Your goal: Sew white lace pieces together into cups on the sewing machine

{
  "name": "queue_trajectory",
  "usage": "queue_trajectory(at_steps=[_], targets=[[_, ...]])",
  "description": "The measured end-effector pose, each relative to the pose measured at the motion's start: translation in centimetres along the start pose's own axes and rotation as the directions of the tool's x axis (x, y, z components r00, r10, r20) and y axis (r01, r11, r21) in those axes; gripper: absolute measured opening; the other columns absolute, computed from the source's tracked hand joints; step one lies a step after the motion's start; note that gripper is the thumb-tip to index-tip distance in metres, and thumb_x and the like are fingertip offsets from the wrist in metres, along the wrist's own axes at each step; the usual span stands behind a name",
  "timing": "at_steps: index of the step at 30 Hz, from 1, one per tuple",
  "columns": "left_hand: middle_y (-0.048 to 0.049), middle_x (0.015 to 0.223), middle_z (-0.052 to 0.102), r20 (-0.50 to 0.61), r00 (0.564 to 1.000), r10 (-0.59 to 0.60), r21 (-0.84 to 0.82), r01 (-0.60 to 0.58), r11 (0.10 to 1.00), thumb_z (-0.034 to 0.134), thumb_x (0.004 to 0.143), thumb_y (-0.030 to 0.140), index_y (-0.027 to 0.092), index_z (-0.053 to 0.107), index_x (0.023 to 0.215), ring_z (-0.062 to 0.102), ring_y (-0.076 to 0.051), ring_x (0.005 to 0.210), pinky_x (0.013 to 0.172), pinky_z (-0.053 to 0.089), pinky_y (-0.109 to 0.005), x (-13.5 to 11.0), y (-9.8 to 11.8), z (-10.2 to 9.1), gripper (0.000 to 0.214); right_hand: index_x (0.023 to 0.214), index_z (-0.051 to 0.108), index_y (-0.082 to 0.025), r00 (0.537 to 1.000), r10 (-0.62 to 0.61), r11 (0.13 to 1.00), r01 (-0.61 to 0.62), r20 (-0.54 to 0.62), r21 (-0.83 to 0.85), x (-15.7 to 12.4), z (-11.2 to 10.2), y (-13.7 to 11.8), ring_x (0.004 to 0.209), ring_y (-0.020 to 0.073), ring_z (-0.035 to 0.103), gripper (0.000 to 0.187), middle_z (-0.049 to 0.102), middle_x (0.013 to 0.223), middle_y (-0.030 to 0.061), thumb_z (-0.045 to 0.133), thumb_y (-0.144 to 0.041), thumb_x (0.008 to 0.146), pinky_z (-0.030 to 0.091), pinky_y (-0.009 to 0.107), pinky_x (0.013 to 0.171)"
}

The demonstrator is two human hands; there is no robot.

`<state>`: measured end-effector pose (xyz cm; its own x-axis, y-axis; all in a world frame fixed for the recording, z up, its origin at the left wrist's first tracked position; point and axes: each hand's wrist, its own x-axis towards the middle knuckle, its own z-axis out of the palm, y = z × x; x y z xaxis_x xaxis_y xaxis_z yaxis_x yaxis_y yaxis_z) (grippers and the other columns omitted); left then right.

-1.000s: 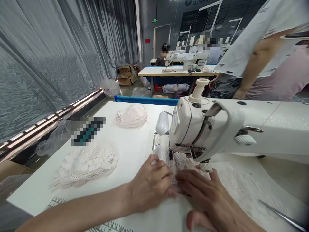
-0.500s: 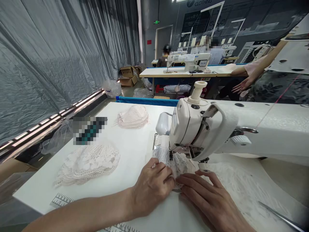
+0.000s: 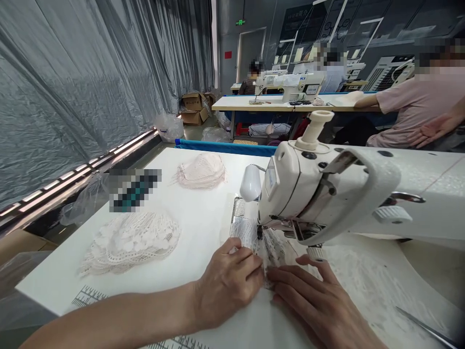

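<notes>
A piece of white lace [image 3: 273,246] lies under the needle area of a white sewing machine [image 3: 286,186]. My left hand [image 3: 232,281] is closed, its fingers curled and pinching the near edge of the lace. Beside it, my right hand [image 3: 312,295] lies palm down with fingers stretched out, pressing the lace against the table. The fingertips of both hands almost meet in front of the presser foot [image 3: 259,231]. Part of the lace is hidden under my fingers.
On the white table [image 3: 198,232] rest a stack of white lace pieces [image 3: 132,242] and a pale pink stack [image 3: 201,170]. More lace [image 3: 366,271] spreads at the right, near a pointed metal tool [image 3: 425,325]. A person in pink [image 3: 417,106] sits beyond the machine.
The view has shifted slightly, so the machine appears further right. A person's arm at the upper right has drawn back. My hands keep nearly the same place on the lace.
</notes>
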<state>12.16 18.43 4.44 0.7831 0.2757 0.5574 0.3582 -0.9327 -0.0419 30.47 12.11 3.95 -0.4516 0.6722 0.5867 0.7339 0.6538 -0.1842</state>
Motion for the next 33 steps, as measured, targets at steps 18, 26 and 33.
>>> queue_trajectory(at_steps=[18,26,33], targets=[[0.0004,0.089,0.062,0.113,0.994,0.013,0.008,-0.014,1.0,0.044,0.092,0.016,0.017,0.058,0.097,0.057,-0.011,0.08,0.095,0.03,-0.037,0.6,-3.0,0.3,0.014,0.111,0.056,-0.012,0.996,-0.026,0.9,0.06,0.085,-0.433,0.6,0.7,2.1,0.087,0.0246,0.065,0.054,0.068,0.108,0.0127,0.025,-0.053,0.096,0.032,0.041,0.081],[-0.0008,0.09,0.061,0.103,0.994,0.032,0.04,-0.036,0.999,0.041,0.093,0.013,0.016,0.055,0.102,0.056,-0.011,0.082,0.097,0.028,-0.037,1.0,-3.4,0.4,0.018,0.112,0.057,-0.009,0.994,-0.07,0.857,0.105,0.088,-0.504,1.1,0.8,2.3,0.085,0.026,0.065,0.055,0.068,0.108,0.0148,0.024,-0.05,0.096,0.033,0.045,0.08],[-0.0052,0.094,0.06,0.108,0.991,0.074,0.088,-0.084,0.993,0.044,0.089,0.007,0.011,0.057,0.097,0.053,-0.016,0.097,0.097,0.029,-0.04,0.5,-2.8,0.0,0.016,0.109,0.06,-0.012,0.988,-0.115,0.906,0.148,0.108,-0.397,0.2,0.2,2.0,0.089,0.024,0.065,0.046,0.068,0.107,0.0132,0.038,-0.05,0.094,0.029,0.043,0.086]])
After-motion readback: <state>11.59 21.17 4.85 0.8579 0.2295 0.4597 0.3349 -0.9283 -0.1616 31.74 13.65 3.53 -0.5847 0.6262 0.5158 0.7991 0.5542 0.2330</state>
